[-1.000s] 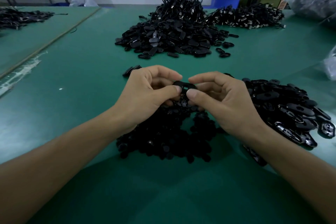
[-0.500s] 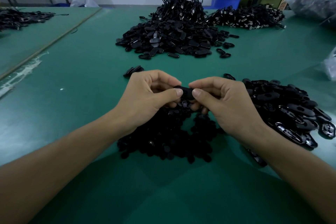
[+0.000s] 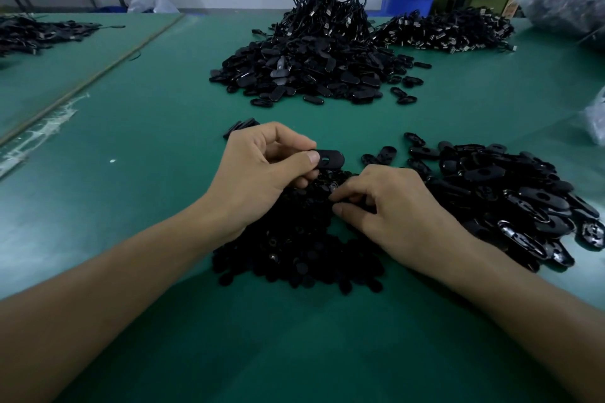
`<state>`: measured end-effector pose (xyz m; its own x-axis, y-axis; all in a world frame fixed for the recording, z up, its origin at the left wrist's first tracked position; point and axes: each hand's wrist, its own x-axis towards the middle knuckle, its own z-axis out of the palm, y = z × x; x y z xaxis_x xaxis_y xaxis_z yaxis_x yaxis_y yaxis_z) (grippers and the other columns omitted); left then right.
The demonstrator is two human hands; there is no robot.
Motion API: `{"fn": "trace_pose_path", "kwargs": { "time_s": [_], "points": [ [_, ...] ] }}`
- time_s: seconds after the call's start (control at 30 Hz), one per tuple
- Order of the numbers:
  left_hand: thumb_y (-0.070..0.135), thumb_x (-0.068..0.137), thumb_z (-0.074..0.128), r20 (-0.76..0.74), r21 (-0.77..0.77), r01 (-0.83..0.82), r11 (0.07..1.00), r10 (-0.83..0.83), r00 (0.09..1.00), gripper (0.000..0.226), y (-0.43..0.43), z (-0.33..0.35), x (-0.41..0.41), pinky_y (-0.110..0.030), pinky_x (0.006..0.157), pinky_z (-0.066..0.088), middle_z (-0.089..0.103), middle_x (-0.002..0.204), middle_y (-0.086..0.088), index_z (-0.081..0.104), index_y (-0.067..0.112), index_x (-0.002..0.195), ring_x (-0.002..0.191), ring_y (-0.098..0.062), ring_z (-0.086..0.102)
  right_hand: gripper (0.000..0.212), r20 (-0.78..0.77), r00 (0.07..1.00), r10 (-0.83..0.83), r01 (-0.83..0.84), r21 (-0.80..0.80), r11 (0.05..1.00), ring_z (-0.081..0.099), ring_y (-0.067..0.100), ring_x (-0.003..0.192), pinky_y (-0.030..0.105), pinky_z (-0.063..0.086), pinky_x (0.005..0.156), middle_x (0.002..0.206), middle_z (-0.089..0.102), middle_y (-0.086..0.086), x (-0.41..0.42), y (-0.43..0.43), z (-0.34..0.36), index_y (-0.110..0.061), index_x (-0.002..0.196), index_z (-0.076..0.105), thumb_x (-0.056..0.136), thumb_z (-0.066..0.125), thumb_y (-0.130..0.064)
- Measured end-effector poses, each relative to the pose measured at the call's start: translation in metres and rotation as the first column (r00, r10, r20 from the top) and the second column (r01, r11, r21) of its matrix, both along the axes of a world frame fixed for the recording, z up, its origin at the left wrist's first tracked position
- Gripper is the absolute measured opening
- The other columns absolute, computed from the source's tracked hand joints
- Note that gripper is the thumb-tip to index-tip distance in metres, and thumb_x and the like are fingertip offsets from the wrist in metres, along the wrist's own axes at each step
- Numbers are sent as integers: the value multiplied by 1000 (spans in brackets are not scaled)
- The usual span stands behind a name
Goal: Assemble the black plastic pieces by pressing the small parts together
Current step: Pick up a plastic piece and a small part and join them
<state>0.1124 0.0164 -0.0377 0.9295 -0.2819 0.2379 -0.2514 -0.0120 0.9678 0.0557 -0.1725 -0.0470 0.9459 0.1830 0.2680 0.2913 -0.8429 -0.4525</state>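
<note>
Head view: the left hand (image 3: 262,173) pinches one oval black piece (image 3: 330,159) between thumb and fingers, above the pile of small round parts (image 3: 294,249) on the green bench (image 3: 147,141). The right hand (image 3: 396,209) reaches into this pile with curled fingers. I cannot tell whether it holds a part.

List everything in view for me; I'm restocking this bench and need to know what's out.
Oval piece: one, black, held up at centre.
Small round parts: one pile, black, nearest, centre.
Oval pieces: one pile, black, near right.
Mixed heap of ovals and corded parts: one, black, far centre.
Corded parts: one pile, black, far right.
Table: one, green.
Bin: one, blue, behind the table.
Left hand: one, pinches the oval piece.
Right hand: one, fingertips in the small round parts; grip unclear.
</note>
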Motion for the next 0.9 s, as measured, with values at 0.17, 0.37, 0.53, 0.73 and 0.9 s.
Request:
{"fn": "trace_pose_path", "kwargs": {
  "time_s": [0.17,0.37,0.53,0.73,0.9],
  "points": [
    [0,87,73,13,15,-9,1000,8,1000,11,1,0,0,-19,63,55,74,70,-4,69,10,85,65,-12,70,20,66,998,7,-7,0,1000,59,10,91,30,49,85,94,64,-8,0,2,0,-28,113,75,95,67,-27],
    [3,87,74,30,28,-43,999,42,999,11,1,-1,1,-19,63,56,74,71,0,69,13,87,67,-12,71,6,185,983,-13,-27,215,976,64,-3,77,5,44,68,75,67,-19,-3,3,4,-20,88,76,84,80,-20],
    [3,87,75,59,62,-41,997,37,998,12,1,-3,-1,-18,63,55,74,71,1,70,14,87,67,-11,71,7,173,985,15,-63,273,960,64,5,70,8,43,61,68,67,-15,-4,2,6,-25,81,74,84,79,-25],
    [5,87,75,105,66,-79,995,72,992,13,1,-4,1,-19,63,55,75,72,0,71,16,86,66,-12,71,19,152,988,-2,-44,301,953,64,-2,73,6,43,64,71,66,-18,-3,2,5,-28,83,70,84,80,-12],
    [4,86,76,119,80,-75,994,65,991,13,0,-5,0,-19,63,55,75,72,0,70,17,86,66,-12,71,21,159,987,-9,-35,274,961,64,-2,79,6,43,68,74,66,-20,-3,3,5,-31,82,67,86,77,-13]
  ]
}}
